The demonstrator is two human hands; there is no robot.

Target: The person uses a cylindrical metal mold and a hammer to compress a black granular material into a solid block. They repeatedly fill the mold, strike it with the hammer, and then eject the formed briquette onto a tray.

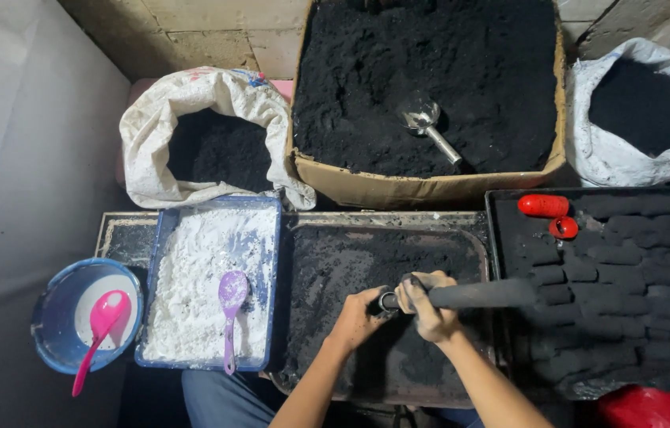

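Note:
My right hand (428,305) grips a dark tube (481,295) that lies level, its far end pointing right over a black tray (509,208) filled with several black pressed cylinders (628,277). Its near end (389,300) is a metal ring. My left hand (360,317) is closed against that end, fingers blackened. Both hands hover over a flat tray (311,269) coated in black powder.
A blue tray of white powder (192,277) holds a purple spoon (231,305). A blue bowl (53,317) holds a pink spoon (99,325). Behind stand a cardboard box of black powder (430,186) with a metal scoop (426,123), two white sacks (192,95) (588,150), and red cylinders (545,206).

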